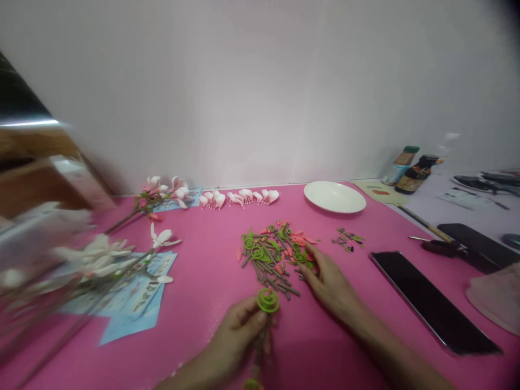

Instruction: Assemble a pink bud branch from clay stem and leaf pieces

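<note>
My left hand (244,330) is closed around a toy flower stem (259,346) with a green ringed piece (267,300) at its top. Another green piece (252,384) shows lower on the stem, cut by the bottom edge of the view. My right hand (325,276) reaches to the right side of a pile of brown, green and coral plastic parts (268,260). Its thumb and fingers are apart and touch the green and coral pieces there; whether anything is between the fingertips cannot be made out.
White flowers (97,257) lie over blue printed cards (134,319) on the left, with pink flowers (179,189) behind. Pink petals (246,197) line the wall beside a white plate (335,196). A small parts pile (349,238), a phone (430,298), scissors (450,248) and bottles (416,174) are on the right.
</note>
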A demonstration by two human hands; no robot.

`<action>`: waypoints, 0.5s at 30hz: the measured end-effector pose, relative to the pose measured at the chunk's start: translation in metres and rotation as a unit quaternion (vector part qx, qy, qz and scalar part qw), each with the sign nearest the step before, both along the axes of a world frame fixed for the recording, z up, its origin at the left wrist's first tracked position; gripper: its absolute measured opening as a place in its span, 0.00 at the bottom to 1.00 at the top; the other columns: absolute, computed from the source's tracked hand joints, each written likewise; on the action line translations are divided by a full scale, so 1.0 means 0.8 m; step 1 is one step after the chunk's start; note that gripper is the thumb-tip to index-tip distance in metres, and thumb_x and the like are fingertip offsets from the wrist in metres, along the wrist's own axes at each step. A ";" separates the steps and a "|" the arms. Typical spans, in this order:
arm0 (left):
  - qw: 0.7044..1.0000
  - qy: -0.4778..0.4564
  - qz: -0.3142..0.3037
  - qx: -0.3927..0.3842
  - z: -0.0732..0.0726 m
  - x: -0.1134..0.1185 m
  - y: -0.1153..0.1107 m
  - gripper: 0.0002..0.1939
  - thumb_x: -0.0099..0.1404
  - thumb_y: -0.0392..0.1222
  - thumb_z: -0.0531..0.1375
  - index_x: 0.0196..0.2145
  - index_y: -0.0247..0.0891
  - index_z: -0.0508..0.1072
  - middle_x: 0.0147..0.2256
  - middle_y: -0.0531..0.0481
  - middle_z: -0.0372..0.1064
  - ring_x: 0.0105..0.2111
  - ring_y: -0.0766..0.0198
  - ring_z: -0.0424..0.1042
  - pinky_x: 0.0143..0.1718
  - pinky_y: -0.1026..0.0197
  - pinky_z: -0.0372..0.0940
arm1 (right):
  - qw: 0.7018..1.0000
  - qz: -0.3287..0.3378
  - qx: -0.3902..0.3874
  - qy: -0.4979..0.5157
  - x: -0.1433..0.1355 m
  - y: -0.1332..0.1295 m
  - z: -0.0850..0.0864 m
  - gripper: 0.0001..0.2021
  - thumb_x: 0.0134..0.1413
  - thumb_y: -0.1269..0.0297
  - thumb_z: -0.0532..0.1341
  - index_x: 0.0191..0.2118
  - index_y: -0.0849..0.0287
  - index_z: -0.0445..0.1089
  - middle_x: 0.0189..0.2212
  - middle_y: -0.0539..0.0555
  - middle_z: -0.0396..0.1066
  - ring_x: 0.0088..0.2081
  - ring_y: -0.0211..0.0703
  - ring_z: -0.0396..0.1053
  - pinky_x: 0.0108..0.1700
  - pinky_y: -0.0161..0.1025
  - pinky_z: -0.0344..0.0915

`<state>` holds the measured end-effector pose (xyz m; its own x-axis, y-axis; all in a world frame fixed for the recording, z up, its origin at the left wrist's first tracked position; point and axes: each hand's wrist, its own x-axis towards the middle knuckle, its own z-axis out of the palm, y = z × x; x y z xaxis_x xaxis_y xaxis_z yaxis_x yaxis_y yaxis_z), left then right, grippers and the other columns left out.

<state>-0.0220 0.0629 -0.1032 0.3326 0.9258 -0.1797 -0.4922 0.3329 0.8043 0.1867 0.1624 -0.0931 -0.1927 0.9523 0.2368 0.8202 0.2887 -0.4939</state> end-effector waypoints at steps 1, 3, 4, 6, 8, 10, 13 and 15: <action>1.000 0.000 -0.005 0.000 0.000 0.000 -0.001 0.13 0.60 0.49 0.61 0.34 0.34 0.71 0.16 0.54 0.66 0.14 0.71 0.64 0.15 0.70 0.57 | 1.000 -0.011 0.015 0.000 0.002 0.001 0.002 0.25 0.56 0.64 0.50 0.59 0.67 0.56 0.51 0.65 0.66 0.52 0.54 0.65 0.52 0.53 0.62; 1.000 -0.001 -0.011 -0.006 -0.001 0.000 -0.001 0.14 0.61 0.49 0.60 0.35 0.34 0.71 0.17 0.53 0.68 0.13 0.70 0.64 0.14 0.70 0.57 | 0.998 -0.036 0.056 -0.020 0.007 0.005 0.003 0.24 0.54 0.69 0.49 0.57 0.69 0.59 0.50 0.66 0.67 0.51 0.55 0.64 0.53 0.55 0.61; 1.000 -0.002 -0.011 -0.008 -0.001 0.000 -0.001 0.14 0.61 0.48 0.60 0.36 0.33 0.71 0.17 0.52 0.68 0.13 0.70 0.64 0.14 0.70 0.57 | 0.996 -0.045 0.073 -0.033 0.010 0.006 0.003 0.23 0.53 0.70 0.49 0.55 0.70 0.61 0.50 0.67 0.67 0.51 0.56 0.63 0.53 0.55 0.60; 1.000 0.000 -0.011 -0.008 0.000 -0.001 -0.001 0.14 0.61 0.48 0.60 0.37 0.33 0.71 0.18 0.51 0.68 0.13 0.71 0.64 0.14 0.70 0.57 | 0.994 -0.048 0.086 -0.050 0.014 0.008 0.003 0.21 0.52 0.72 0.49 0.52 0.70 0.64 0.47 0.67 0.68 0.49 0.57 0.64 0.51 0.56 0.60; 1.000 0.003 -0.007 -0.002 0.002 -0.002 0.001 0.14 0.62 0.48 0.59 0.37 0.32 0.71 0.19 0.51 0.68 0.14 0.71 0.64 0.15 0.70 0.58 | 0.995 -0.033 0.082 -0.055 0.014 0.007 0.004 0.19 0.51 0.73 0.50 0.48 0.67 0.68 0.44 0.65 0.70 0.46 0.57 0.65 0.49 0.55 0.61; 1.000 0.004 -0.007 0.001 0.003 -0.003 0.001 0.13 0.62 0.47 0.59 0.36 0.33 0.71 0.19 0.52 0.68 0.14 0.71 0.64 0.15 0.70 0.58 | 0.996 -0.011 0.076 -0.053 0.012 0.005 0.006 0.16 0.52 0.73 0.51 0.43 0.65 0.71 0.40 0.62 0.71 0.43 0.55 0.66 0.47 0.53 0.62; 1.000 0.004 -0.015 0.002 0.002 -0.004 0.001 0.12 0.64 0.47 0.56 0.33 0.33 0.70 0.16 0.54 0.65 0.12 0.72 0.60 0.13 0.71 0.54 | 0.996 0.023 0.075 -0.039 0.008 0.005 0.009 0.13 0.55 0.70 0.52 0.38 0.62 0.73 0.38 0.60 0.72 0.42 0.52 0.67 0.47 0.51 0.61; 1.000 0.001 -0.013 -0.002 0.001 -0.003 0.001 0.12 0.65 0.47 0.55 0.32 0.34 0.70 0.15 0.56 0.63 0.11 0.74 0.57 0.12 0.72 0.51 | 0.996 0.038 0.079 -0.022 0.006 0.006 0.009 0.12 0.57 0.68 0.52 0.38 0.61 0.73 0.39 0.59 0.72 0.43 0.50 0.66 0.48 0.49 0.61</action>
